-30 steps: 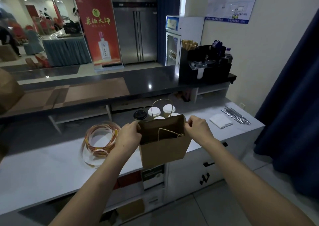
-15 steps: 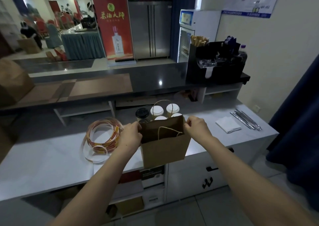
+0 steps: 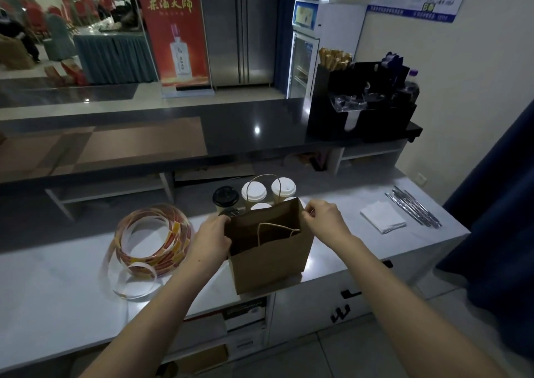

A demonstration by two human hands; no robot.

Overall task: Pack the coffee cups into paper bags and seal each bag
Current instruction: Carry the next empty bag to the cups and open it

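Holding open a brown kraft-paper bag with twisted paper handles, centre of frame, upright at the very front lip of the pale grey counter. Left hand curled over the left rim, pinching it. Right hand pinching the right top corner between thumb and fingertips. Mouth spread; nothing visible inside except the near handle, drooped into it.

Coffee cups just behind the bag, above centre: white-lidded paper cups and a black-lidded paper cup. None packed yet.

Risks, as judged:
- So close to the edge: could slide or tip off toward bottom of frame on letting go with one hand.
- Drooped handle in the mouth: likely to snag a cup going in, tilt it, pop a lid.
- Pulling wider on the thin rim: possible tear at the pinch points.
- Pushing the bag back: could knock the cluster behind. Touching or not, cannot tell.
- Loose coil of red-and-yellow sticker tape, left of centre, tail near the left forearm: easy to drag.
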